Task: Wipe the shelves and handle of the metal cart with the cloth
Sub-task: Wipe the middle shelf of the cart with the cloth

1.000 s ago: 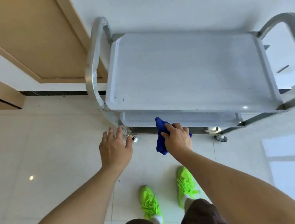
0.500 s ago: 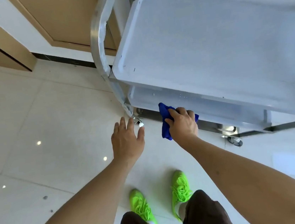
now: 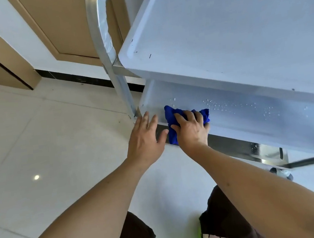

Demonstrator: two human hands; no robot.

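Observation:
The metal cart fills the upper right, its pale top shelf (image 3: 230, 26) above a lower shelf (image 3: 250, 113) dotted with water drops. A curved steel handle (image 3: 102, 32) rises at the cart's left end. My right hand (image 3: 190, 129) presses a bunched blue cloth (image 3: 171, 121) onto the front left corner of the lower shelf. My left hand (image 3: 147, 140) lies flat with fingers spread against the lower shelf's front left edge, next to the cart's leg, holding nothing.
Pale floor tiles (image 3: 47, 152) spread to the left and below. A wooden door (image 3: 67, 21) and a dark skirting strip (image 3: 72, 77) stand behind the cart. A caster wheel (image 3: 281, 172) shows under the cart's right part. My knees are at the bottom.
The view has dropped closer to the cart. My right hand has pushed the cloth from the lower shelf's front rim onto its surface. My left hand has come up against the shelf's corner.

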